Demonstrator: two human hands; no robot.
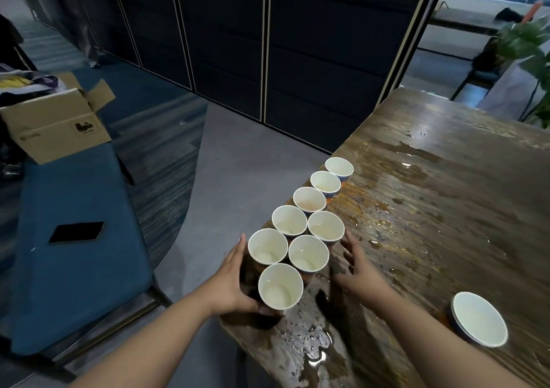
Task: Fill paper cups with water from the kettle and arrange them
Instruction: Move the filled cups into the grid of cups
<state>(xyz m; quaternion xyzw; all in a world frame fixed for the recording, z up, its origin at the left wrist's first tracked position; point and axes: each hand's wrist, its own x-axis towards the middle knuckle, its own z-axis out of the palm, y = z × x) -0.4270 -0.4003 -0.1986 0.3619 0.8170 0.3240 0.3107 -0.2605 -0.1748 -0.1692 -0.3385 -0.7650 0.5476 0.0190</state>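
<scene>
Table (446,179) wet, right half of frame. Cups (308,252) clustered centre at table edge, stray cup (479,319) lower right. Left hand (235,280), right hand (361,271) flanking cluster, fingers straight, spread, likely herding into formation. Kettle unseen.

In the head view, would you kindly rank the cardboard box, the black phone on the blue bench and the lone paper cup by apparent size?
1. Open brown cardboard box
2. and 3. Flat black phone and lone white paper cup look alike; the cup sits nearer the camera, so I won't rank them.
</scene>
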